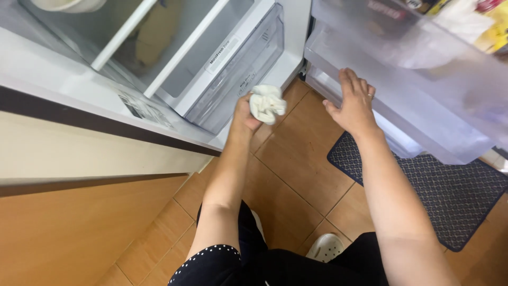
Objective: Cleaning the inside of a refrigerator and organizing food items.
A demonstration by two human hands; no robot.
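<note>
Cloth [267,103] in left hand [244,114], fridge drawer [238,69] beside

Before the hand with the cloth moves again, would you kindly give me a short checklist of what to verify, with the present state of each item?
1. Cloth in hand: the left hand grips the crumpled white cloth. Ok.
2. Right hand free: the right hand is open, fingers spread, by the clear door shelf; whether it touches it, cannot tell.
3. Fridge open: the clear drawer is in view and nothing blocks it. Ok.
4. Drawer contents: hidden by glare. Cannot tell.
5. Footing: the tiled floor looks dry, and the dark mat lies flat. Ok.
</note>
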